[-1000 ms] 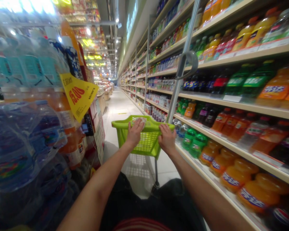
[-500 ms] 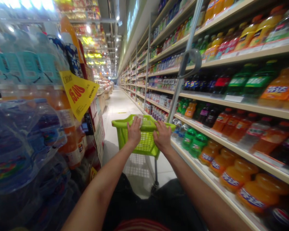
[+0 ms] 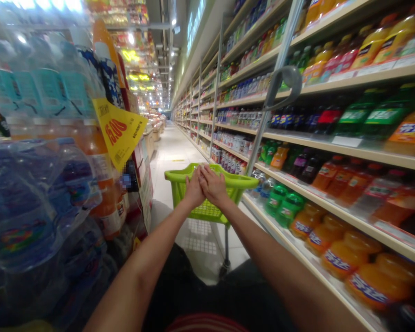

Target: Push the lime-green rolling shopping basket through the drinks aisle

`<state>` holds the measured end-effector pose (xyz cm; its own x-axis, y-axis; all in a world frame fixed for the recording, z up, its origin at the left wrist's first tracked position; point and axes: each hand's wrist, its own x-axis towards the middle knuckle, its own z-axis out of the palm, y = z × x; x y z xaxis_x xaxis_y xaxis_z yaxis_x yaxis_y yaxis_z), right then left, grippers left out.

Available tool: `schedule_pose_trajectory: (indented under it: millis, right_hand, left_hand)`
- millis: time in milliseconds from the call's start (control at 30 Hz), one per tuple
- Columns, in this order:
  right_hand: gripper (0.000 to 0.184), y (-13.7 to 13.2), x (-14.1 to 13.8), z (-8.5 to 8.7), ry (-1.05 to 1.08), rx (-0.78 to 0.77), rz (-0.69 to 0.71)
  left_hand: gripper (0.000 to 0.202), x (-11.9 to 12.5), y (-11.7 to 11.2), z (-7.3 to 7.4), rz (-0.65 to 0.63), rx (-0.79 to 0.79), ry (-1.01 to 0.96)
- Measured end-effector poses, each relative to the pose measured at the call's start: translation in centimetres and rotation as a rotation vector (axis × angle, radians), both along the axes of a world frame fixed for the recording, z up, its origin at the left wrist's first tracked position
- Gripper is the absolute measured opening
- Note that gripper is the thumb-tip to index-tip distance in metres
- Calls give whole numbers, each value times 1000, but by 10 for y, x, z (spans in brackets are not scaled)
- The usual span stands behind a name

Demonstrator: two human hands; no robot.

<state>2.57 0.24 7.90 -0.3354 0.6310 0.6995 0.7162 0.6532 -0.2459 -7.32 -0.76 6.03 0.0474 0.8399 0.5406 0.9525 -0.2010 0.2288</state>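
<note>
A lime-green shopping cart (image 3: 242, 182) stands in the aisle before me, its plastic basket tilted slightly and one dark leg with a caster showing below. Over the middle of its near rim, my left hand (image 3: 194, 190) and my right hand (image 3: 213, 185) are pressed together, fingertips meeting. The right fingers overlap the left ones. Between them, whatever they pinch is hidden from me. Most of the basket's inside is blocked by the hands.
Shelves of soda bottles (image 3: 337, 258) line the right side, with a grey hooked fitting (image 3: 283, 85) on a post. Stacked, shrink-wrapped bottles (image 3: 27, 221) rise close on the left, carrying a yellow price sign (image 3: 119, 131). A pale tiled aisle floor (image 3: 169, 145) runs ahead.
My right hand has moved left off the rim and met my left hand. A small whitish thing beside the left fingers is now covered. The view has shifted slightly.
</note>
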Motion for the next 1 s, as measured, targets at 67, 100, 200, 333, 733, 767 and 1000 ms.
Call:
schedule_pose_trajectory:
  millis: [67,100,200,333,733,767,1000]
  right_hand:
    - [39,0,-2,1,-31,-11,-17]
    - [37,0,-3,2,-43,-9,-30]
    - [36,1,-9,3,-63,19,-74]
    - [44,4,-15,2,-103,30,-51]
    - [53,21,13,-15,-106,155,67]
    - [53,23,19,-16,-84,170,54]
    - [56,20,33,-24,-38,194,-39]
  left_hand:
    - [76,-13,-5,3,2,-47,-4]
    - [82,-18,-7,4,3,-65,9]
    - [89,-30,-11,6,33,-92,65]
    - [85,-34,-11,4,102,-91,115]
    - [70,-37,-18,6,144,-75,191]
    - [70,-35,-19,5,150,-77,195]
    - [73,-30,-17,0,187,-57,192]
